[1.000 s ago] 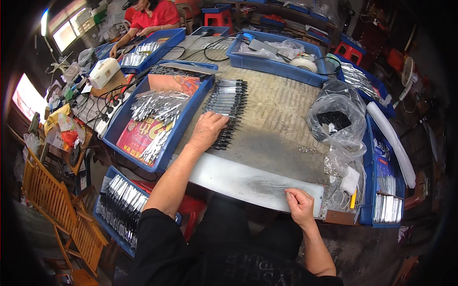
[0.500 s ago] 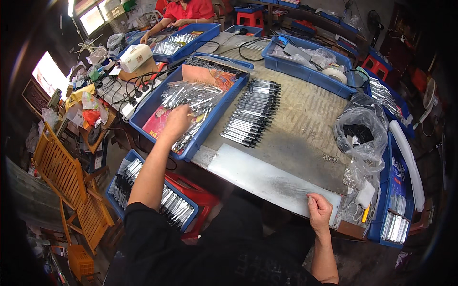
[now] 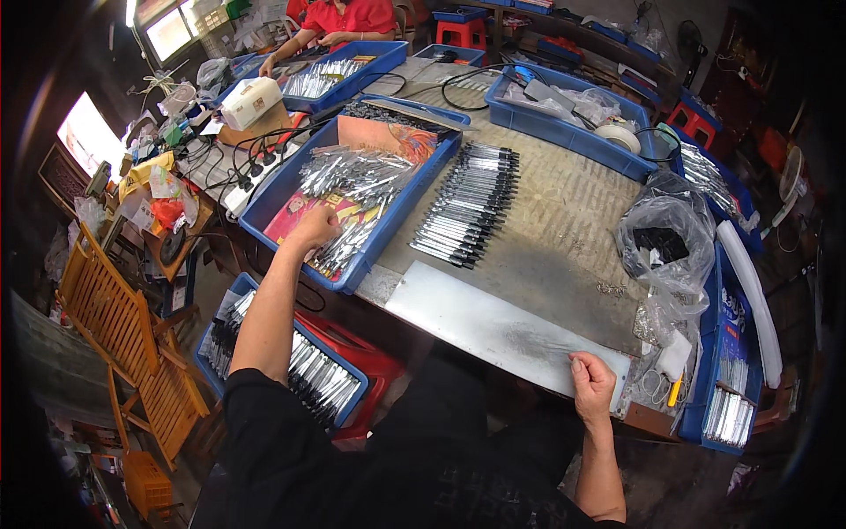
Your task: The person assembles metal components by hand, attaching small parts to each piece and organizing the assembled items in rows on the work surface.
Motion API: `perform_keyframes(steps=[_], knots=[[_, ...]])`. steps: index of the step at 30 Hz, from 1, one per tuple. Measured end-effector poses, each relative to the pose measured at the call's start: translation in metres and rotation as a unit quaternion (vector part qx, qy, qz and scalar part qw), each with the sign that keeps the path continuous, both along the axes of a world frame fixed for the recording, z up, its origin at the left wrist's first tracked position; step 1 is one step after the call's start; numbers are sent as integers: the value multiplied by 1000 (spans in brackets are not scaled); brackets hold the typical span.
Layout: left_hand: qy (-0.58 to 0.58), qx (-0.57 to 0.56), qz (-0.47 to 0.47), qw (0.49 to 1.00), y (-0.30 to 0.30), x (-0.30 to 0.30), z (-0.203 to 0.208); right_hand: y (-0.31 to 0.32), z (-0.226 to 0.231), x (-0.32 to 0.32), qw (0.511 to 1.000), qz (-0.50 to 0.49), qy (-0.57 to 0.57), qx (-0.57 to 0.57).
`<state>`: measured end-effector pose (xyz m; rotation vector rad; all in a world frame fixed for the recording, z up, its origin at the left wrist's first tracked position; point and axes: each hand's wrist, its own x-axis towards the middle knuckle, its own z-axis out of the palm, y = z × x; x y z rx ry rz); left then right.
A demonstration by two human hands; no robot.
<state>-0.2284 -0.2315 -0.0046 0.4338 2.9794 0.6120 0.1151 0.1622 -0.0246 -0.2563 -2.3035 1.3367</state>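
Note:
My left hand [image 3: 315,231] is in a blue plastic tray [image 3: 363,266], its fingers curled down at the edge of a heap of loose silver pen barrels [image 3: 359,176]. Whatever the fingertips grip is hidden. At the table's front edge, my right hand [image 3: 592,383] is closed, thumb pressed to the curled fingers, beside a pale smooth board [image 3: 485,322]. Anything inside it is too small or hidden to make out. Between the hands, a slanted row of silver pens with black ends [image 3: 467,204] lies side by side on the table.
More filled pens lie in a blue tray [image 3: 357,419] on a red stool, low left. A blue bin with plastic bags [image 3: 573,132] stands far right. A clear bag of black parts [image 3: 665,238] sits at the right edge. Across the table, a person in red [image 3: 352,18] works.
My left hand has drawn back toward me and slightly left within the tray, and some barrels in the heap have shifted. The right hand stays nearly where it was.

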Motion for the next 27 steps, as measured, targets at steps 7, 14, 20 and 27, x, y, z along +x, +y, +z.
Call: perform_keyframes(steps=[7,14,20,27], knots=[[19,8,-20,1000,8,5,8,0,2,0,1000,-4,19,19],[102,107,18,989,12,19,26,0,1,2,1000,13,6,-4],[-56,487,-91,867,72,63,84,0,11,2,1000,-4,-17,-8],[-239,574,-194,759,147,135,82,-18,27,-6,998,42,11,-35]])
